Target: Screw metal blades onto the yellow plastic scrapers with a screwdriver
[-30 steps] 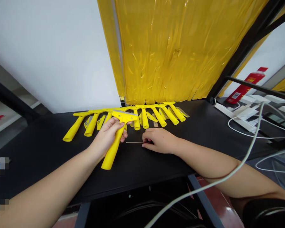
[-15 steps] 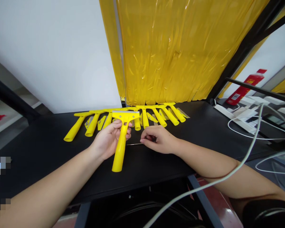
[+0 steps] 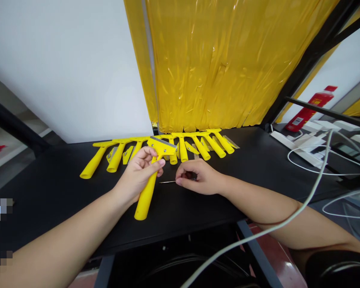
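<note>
A yellow scraper (image 3: 146, 195) is gripped in my left hand (image 3: 136, 172), fingers and thumb closed around the upper handle. Its head is up, with a metal blade strip along the top edge and small screws in the face. My right hand (image 3: 201, 178) is closed in a pinch near the black tabletop, just right of the scraper. A thin metal rod (image 3: 167, 182), like a screwdriver shaft, points left from those fingers; its other end is mostly hidden by the hand. Behind both hands lies a row of several yellow scrapers (image 3: 93, 163), handles towards me, with small yellow clamp plates (image 3: 192, 148) between them.
The black table (image 3: 63, 192) ends in a front edge below my hands. A yellow plastic curtain (image 3: 228, 68) and a white panel (image 3: 78, 72) rise behind. A pale cable (image 3: 258, 233) crosses over my right forearm. At right are a red bottle (image 3: 310, 110) and a white power strip (image 3: 297, 150).
My left hand has turned the scraper, so its head now slants down to the right and the thumb lies across the handle. The right hand shifted slightly left with the rod.
</note>
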Tool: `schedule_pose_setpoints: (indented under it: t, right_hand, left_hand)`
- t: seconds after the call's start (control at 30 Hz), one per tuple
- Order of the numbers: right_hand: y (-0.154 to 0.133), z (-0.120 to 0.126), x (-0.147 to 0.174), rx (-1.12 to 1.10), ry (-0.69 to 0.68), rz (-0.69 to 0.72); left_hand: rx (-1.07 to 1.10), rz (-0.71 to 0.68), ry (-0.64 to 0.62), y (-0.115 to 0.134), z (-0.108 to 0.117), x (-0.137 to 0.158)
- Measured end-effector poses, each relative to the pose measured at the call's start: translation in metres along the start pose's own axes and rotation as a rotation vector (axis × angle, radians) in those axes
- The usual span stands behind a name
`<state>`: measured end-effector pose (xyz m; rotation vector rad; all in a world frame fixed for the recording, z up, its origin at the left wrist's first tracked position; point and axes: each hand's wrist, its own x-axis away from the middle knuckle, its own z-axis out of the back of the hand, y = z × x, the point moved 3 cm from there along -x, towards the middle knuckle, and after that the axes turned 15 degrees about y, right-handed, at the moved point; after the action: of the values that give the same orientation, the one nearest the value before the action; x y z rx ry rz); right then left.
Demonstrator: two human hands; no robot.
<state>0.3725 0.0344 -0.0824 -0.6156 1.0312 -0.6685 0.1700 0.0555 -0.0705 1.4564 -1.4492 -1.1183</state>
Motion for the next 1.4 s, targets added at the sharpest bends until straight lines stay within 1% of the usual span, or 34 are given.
schedule_pose_setpoints:
  t: [0.07,0.17,0.3,0.4,0.5,0.6,0.83,0.93,1.0,1.07,1.17,1.23,1.3,1.4]
  right_hand:
    - [-0.001,-0.001,0.000,-0.012,-0.016,-0.012]
    - [-0.003,-0.002,0.000,-0.036,-0.035,-0.008]
    - [-0.005,0.000,0.000,-0.071,-0.027,-0.025]
    - [-0.005,-0.001,0.000,-0.092,-0.046,-0.058]
    - [-0.004,-0.003,0.001,-0.114,-0.097,-0.095]
    - [-0.003,-0.006,0.001,-0.136,-0.143,-0.102]
    - [-0.015,-0.014,0.002,-0.253,-0.306,-0.042]
    - [-0.017,-0.022,0.006,-0.336,-0.362,-0.067]
    - [-0.014,-0.028,0.009,-0.454,-0.377,-0.127]
    - [-0.008,-0.033,0.010,-0.611,-0.382,-0.222]
    - [-0.002,-0.034,0.009,-0.756,-0.364,-0.339]
    - [-0.002,-0.032,0.010,-0.765,-0.374,-0.373]
    - [-0.005,-0.030,0.011,-0.788,-0.415,-0.425]
    - [-0.008,-0.030,0.014,-0.919,-0.457,-0.535]
  left_hand:
    - [0.005,0.012,-0.005,0.000,0.000,0.001]
    - [0.064,0.065,-0.031,0.001,0.001,0.002]
    - [0.126,0.116,-0.081,0.004,0.001,0.004]
    - [0.112,0.161,-0.123,0.004,0.000,0.007]
    - [0.069,0.155,-0.182,0.002,-0.003,0.012]
    - [0.030,0.068,-0.202,0.002,-0.006,0.018]
    - [-0.010,-0.227,-0.208,0.005,-0.010,0.033]
    - [-0.007,-0.322,-0.174,0.007,-0.011,0.039]
    - [-0.013,-0.385,-0.125,0.007,-0.010,0.041]
    - [-0.026,-0.429,-0.091,0.007,-0.009,0.043]
    - [-0.060,-0.468,-0.084,0.006,-0.008,0.043]
    - [-0.100,-0.490,-0.100,0.004,-0.007,0.041]
    - [-0.140,-0.490,-0.143,0.002,-0.006,0.036]
    - [-0.128,-0.493,-0.237,0.000,-0.004,0.029]
